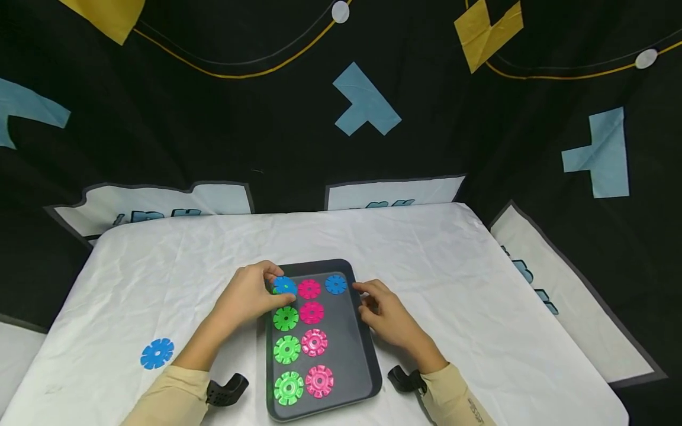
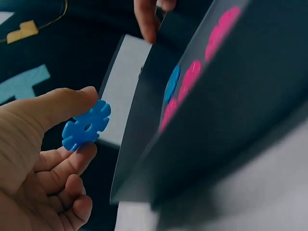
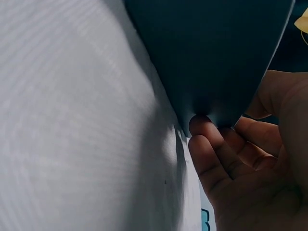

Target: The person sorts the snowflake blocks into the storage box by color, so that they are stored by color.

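Note:
My left hand (image 1: 250,296) pinches a blue notched disc (image 2: 91,126) between thumb and fingers. In the head view it is over the upper left corner of the dark baking tray (image 1: 348,355), with a bit of green showing beneath it. On the right, my right hand (image 1: 388,313) touches the tray's outer side near the far corner, its fingers loosely bent. Green discs (image 1: 288,349) line the tray's left side, with a column of pink discs (image 1: 314,342) beside them. Another blue disc (image 1: 335,284) lies at the tray's upper right.
One loose blue disc (image 1: 157,354) lies on the white tablecloth (image 1: 426,248), left of my left forearm. Black wrist mounts (image 1: 227,390) hang at both cuffs. A dark curtain (image 1: 288,142) with paper shapes stands behind the table.

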Demonstrator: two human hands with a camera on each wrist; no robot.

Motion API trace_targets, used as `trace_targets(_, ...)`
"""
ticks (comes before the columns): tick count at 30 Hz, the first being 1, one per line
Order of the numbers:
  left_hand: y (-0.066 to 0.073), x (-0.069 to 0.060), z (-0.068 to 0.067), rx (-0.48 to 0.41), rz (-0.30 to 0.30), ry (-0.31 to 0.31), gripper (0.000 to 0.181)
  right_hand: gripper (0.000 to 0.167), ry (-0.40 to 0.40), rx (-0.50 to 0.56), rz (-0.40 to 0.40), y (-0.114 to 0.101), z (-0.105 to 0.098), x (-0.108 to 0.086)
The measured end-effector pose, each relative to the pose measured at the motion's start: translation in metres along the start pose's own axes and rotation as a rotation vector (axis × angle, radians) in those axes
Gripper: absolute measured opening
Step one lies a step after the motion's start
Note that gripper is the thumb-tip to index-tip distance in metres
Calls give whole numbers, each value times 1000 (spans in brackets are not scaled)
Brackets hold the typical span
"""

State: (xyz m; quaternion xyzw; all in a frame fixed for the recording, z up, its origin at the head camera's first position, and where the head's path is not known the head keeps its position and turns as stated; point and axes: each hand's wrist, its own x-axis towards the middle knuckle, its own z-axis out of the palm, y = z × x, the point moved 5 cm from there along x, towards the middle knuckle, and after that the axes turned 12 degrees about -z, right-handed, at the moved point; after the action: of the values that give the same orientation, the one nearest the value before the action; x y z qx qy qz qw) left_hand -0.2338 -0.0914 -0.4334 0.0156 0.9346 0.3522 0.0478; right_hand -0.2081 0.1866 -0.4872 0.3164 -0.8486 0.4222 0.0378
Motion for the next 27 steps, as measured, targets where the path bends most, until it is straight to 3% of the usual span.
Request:
trace_targets(6, 30, 6, 21, 61, 54, -54, 55, 47, 1, -4, -1, 0, 0, 0)
trace_targets(15, 72, 13, 54, 191, 186, -156, 52, 47, -2, -1, -17, -1, 0, -1)
trace_targets(21, 82, 21, 76, 311, 269, -191, 41, 47, 2, 7, -16, -3, -1, 1)
trace_targets(27, 79, 22, 93, 379, 291, -217, 37, 47, -7, 8, -9, 0, -1, 1)
